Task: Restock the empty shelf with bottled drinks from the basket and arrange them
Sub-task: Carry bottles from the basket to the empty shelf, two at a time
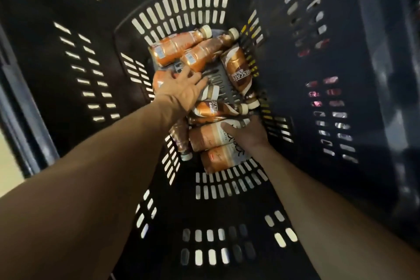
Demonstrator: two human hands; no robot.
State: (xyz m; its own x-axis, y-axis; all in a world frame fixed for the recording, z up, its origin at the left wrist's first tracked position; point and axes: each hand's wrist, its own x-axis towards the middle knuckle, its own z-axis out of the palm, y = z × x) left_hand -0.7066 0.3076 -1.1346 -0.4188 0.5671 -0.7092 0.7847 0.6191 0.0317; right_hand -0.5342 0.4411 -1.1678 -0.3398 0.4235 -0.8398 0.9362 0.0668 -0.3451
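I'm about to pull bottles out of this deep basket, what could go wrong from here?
The bottles lie loosely heaped at the bottom of the basket, so lifting one may roll others. Both hands, left hand and right hand, reach deep into the dark, so a poor grip could drop a bottle.

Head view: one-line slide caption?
Both hands, left hand and right hand, reach among bottled coffee drinks lying in a dark slotted basket.
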